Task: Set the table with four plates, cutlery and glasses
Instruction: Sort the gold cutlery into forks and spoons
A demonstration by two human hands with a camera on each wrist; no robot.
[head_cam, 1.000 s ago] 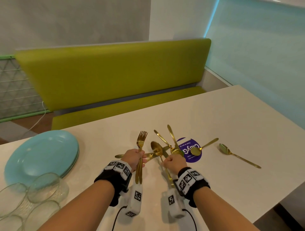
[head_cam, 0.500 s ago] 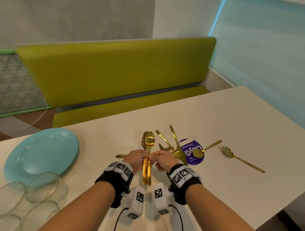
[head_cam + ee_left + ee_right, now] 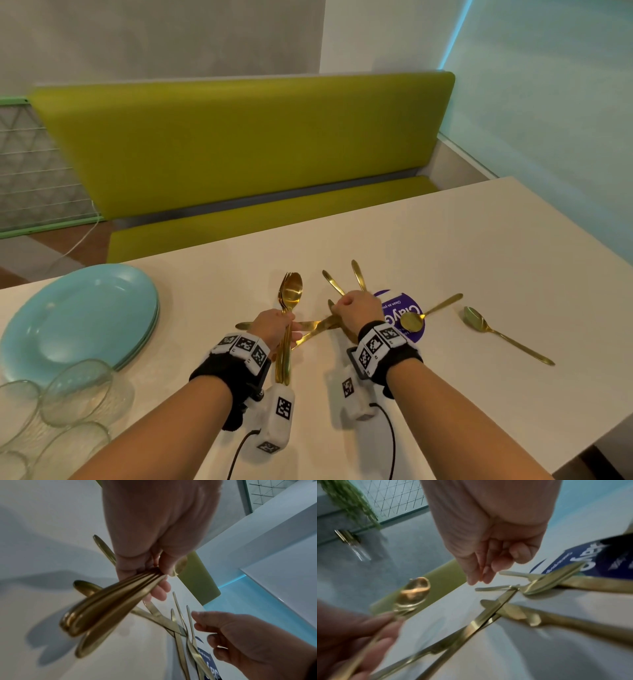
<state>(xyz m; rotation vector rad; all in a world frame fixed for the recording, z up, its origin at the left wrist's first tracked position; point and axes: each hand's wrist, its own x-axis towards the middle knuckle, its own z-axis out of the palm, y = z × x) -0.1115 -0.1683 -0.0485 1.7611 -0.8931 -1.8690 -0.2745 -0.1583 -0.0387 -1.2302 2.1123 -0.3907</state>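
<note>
Cutlery-gathering step: your left hand (image 3: 274, 327) grips a gold bundle (image 3: 287, 318); your right hand (image 3: 358, 308), fingers loosely curled and holding nothing, hovers over the desk (image 3: 445, 240) pile (image 3: 320, 325). Next, probably pinch one knife handle.

A long olive-green upholstered bench seat (image 3: 239, 147) stands behind the pale cream surface (image 3: 445, 240). A round purple sticker with white lettering (image 3: 397, 310) lies on that surface. A wire-mesh panel in a green frame (image 3: 30, 171) stands at far left.
</note>
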